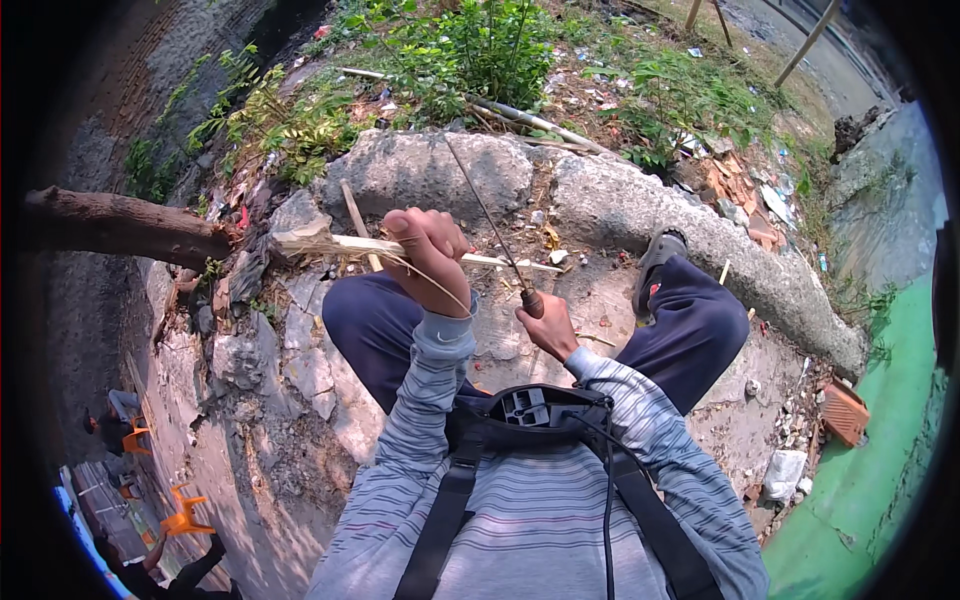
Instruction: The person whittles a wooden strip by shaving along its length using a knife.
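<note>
My left hand [428, 252] is closed around a pale split wooden stick [500, 262] lying crosswise in front of me. The stick's left end is frayed, and a thin loose strip curls down past my wrist. My right hand [549, 326] grips the brown wooden handle of a long knife [485, 209]. Its narrow, dark blade points away and to the left. It crosses the stick's right part in view; whether they touch I cannot tell. Another thin stick [354, 212] leans behind my left hand.
A rough concrete kerb [430, 178] curves beyond my feet, with plants [490, 50] and litter behind it. A tree trunk [125, 226] juts in at left, by broken stones [285, 370]. At right lies an orange-brown brick [843, 413]. People and orange chairs [186, 511] are lower left.
</note>
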Action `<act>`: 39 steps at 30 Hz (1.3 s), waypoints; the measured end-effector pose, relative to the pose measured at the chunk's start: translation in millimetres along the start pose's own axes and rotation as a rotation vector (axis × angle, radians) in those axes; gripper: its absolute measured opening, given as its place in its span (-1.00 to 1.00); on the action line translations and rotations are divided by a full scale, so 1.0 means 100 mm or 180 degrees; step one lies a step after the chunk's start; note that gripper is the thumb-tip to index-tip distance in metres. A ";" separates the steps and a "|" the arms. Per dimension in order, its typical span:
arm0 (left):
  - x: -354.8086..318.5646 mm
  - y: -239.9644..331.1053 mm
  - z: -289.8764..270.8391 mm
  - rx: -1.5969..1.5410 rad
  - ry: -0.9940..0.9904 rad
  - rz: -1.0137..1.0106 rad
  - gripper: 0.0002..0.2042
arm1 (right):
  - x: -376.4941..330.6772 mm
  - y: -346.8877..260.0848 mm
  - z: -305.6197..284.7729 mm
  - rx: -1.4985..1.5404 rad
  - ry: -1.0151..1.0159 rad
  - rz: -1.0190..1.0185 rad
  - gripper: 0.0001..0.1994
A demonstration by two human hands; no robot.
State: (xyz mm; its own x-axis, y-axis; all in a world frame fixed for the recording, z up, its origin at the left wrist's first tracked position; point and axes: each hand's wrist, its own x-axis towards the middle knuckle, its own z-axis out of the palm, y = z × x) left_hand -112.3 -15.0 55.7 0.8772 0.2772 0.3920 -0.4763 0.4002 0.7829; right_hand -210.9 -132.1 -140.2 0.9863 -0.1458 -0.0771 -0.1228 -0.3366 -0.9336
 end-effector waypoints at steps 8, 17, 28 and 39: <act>0.01 -0.02 0.06 -0.0134 -0.0293 -0.0161 -0.47 | 0.09 -0.07 -0.04 0.0166 0.0011 -0.0262 -0.71; 0.03 -0.05 0.19 -0.0181 -0.0356 -0.0079 -0.49 | 0.09 0.13 -0.01 0.0260 0.0153 -0.0002 -0.71; 0.14 -0.11 0.25 -0.0263 -0.0263 -0.0258 -0.50 | 0.18 0.31 0.06 0.0268 0.0185 0.0243 -0.72; 0.20 -0.15 0.22 -0.0135 -0.0179 -0.0203 -0.49 | 0.19 0.32 0.04 0.0227 0.0299 0.0372 -0.72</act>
State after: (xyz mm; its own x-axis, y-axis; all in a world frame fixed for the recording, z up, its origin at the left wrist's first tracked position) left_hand -86.3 -34.8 62.4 0.9073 0.2009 0.3693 -0.4203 0.4525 0.7865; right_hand -195.4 -142.3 -173.1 0.9507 -0.2677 -0.1568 -0.2247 -0.2459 -0.9429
